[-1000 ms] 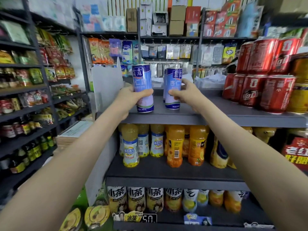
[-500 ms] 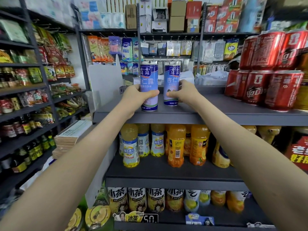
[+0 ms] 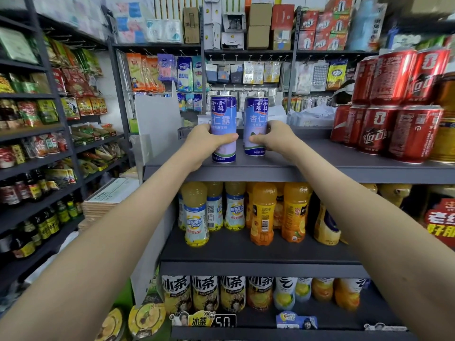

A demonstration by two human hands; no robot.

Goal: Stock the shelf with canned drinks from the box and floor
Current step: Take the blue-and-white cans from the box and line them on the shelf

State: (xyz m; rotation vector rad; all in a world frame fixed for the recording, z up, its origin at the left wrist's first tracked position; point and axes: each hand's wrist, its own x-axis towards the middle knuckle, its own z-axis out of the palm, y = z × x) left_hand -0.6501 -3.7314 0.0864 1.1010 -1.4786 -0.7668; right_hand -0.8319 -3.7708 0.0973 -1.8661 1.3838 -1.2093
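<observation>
Blue-and-white aluminium: two tall, slim cans, one in each hand. The left hand (image 3: 209, 141) is wrapped round the lower half of the left can (image 3: 223, 119), thumb across the front of the label. The right hand (image 3: 273, 139) grips the right can (image 3: 256, 116) the same way, low down. Both cans stand upright, just beside each other, near the front edge of the grey top shelf (image 3: 320, 166). From my remote seat their bases look to be on the board, though I cannot say for sure that the left one has its full weight down.

I judge them full and sealed, so fairly heavy for their width, stiff under a light squeeze but easy to dent, and smooth enough to slip. Tall and narrow, they will tip readily (a low grip like this suits sliding them back). Mid-body or lower is where I would hold.

As for what holds what, the top shelf also carries red cans (image 3: 394, 114) stacked two high at the right, well apart from the blue pair. The middle shelf (image 3: 234, 252) holds orange juice bottles (image 3: 264, 212) and paler bottles (image 3: 195, 217) with blue-and-white labels. Under that stands a row of iced tea bottles (image 3: 204, 294). The supply box is not in view.
</observation>
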